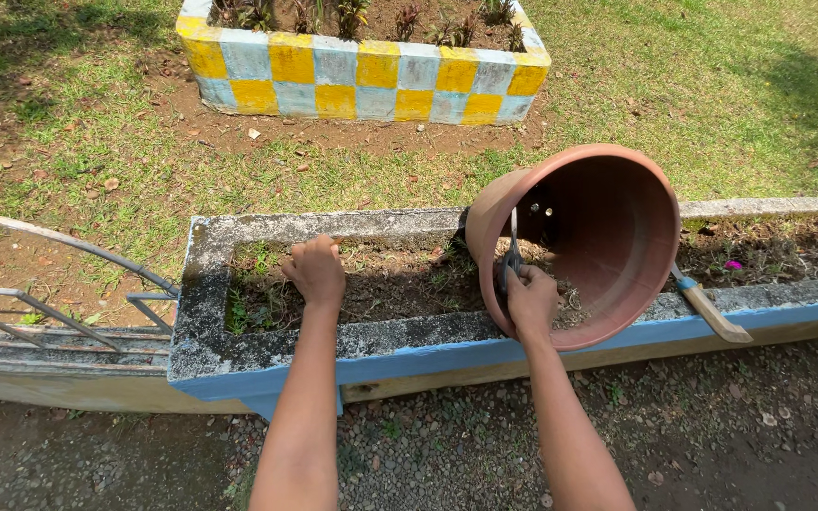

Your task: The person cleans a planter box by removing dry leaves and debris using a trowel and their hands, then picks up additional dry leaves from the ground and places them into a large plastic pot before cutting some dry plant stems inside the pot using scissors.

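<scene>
Outdoors, grass w/ bare dirt patches beyond a long concrete trough w/ a blue-painted front edge; gravel ground on the near side. Left hand is curled into a loose fist, knuckles down on the soil inside the trough, a few weeds just left of it; can't tell if it holds anything. Right hand is closed on a thin metal tool, prob. shears, its tip up inside the mouth of a terracotta pot. Pot lies tilted on its side on the trough's front rim, mouth toward the person, right hand at its lower left lip. Right of that hand, past the pot, a wooden handle sticks out over the front rim. Metal railing well left of left hand. Far ahead of both hands, a yellow & grey checkered planter, open grass between.
</scene>
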